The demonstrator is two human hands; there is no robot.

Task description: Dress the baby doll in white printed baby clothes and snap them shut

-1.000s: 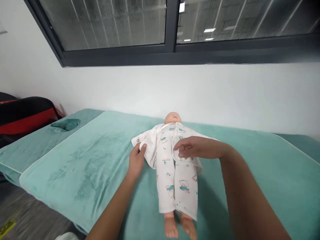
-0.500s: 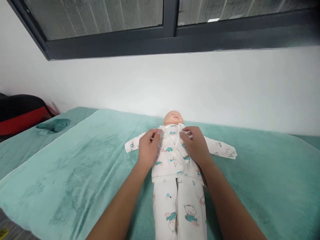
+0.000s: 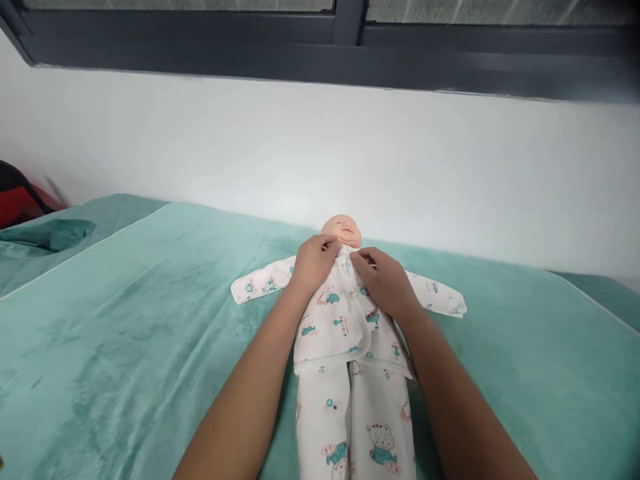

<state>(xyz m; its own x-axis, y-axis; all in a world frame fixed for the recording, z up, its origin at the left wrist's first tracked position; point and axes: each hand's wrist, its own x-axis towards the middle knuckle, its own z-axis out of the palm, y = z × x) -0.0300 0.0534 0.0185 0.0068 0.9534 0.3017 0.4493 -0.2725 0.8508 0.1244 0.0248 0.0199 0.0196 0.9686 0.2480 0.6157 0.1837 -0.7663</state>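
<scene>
A baby doll [image 3: 341, 228] lies on its back with its head toward the wall. It wears a white wrap-front baby shirt [image 3: 333, 320] with small animal prints, and matching baby trousers [image 3: 324, 417]. Both sleeves are spread out to the sides. My left hand [image 3: 316, 261] is closed, its fingertips pinching the shirt's edge at the collar, just below the doll's chin. Across the front opening, my right hand [image 3: 384, 279] pinches the shirt at the upper chest. The bit of cloth between the fingers is mostly hidden by the hands.
A green plush cover [image 3: 165, 320] spreads under the doll. Behind it rises a white wall [image 3: 300, 153] with a dark window frame [image 3: 200, 47] above. A red and black object [image 3: 17, 203] stands at the far left, near a folded green cloth [image 3: 55, 233].
My left hand has moved up and inward from the shirt's chest to the collar. My right hand has shifted slightly inward. The view has tilted down, with less of the window showing.
</scene>
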